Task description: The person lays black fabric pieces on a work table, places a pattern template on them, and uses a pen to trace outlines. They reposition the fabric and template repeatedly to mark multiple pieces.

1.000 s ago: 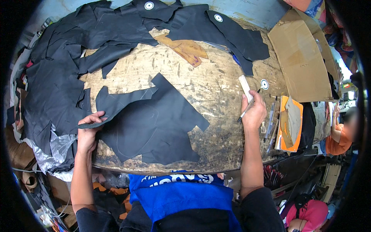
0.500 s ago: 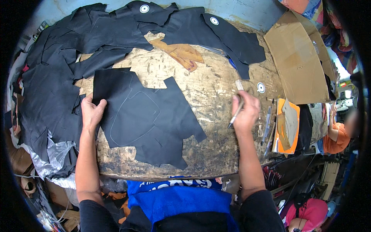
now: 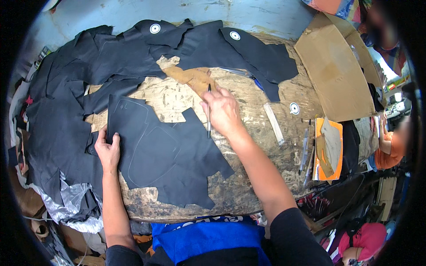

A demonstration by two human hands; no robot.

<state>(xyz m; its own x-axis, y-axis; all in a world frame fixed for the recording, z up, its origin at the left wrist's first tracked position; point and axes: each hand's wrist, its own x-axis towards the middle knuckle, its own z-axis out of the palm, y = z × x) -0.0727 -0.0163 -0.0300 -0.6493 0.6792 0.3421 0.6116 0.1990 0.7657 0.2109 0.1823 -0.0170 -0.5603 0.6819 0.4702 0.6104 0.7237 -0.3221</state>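
Note:
A black leather-like piece [image 3: 171, 164] with an irregular cut edge lies on the worn wooden table, pale outlines drawn on it. My left hand [image 3: 108, 153] pinches its left edge, thumb on top and fingers partly hidden. Over the table's middle, my right hand [image 3: 224, 113] is closed around a pen [image 3: 209, 117], held upright in the picture. Its fingertips are at the lower end of the tan pattern pieces [image 3: 188, 76]; whether they grip them I cannot tell. A pale flat strip [image 3: 274, 124] lies to the right of that hand.
More black sheets [image 3: 62, 128] cover the table's left and far sides. An open cardboard box [image 3: 333, 71] stands far right. Nearer are several pens [image 3: 304, 150] and an orange-edged pad [image 3: 338, 148] with pattern pieces on it. Other people sit at the right.
My right hand has moved left and away from me, from the pale strip to the tan pieces, still holding the pen. The strip now lies uncovered. My left hand stays on the black piece.

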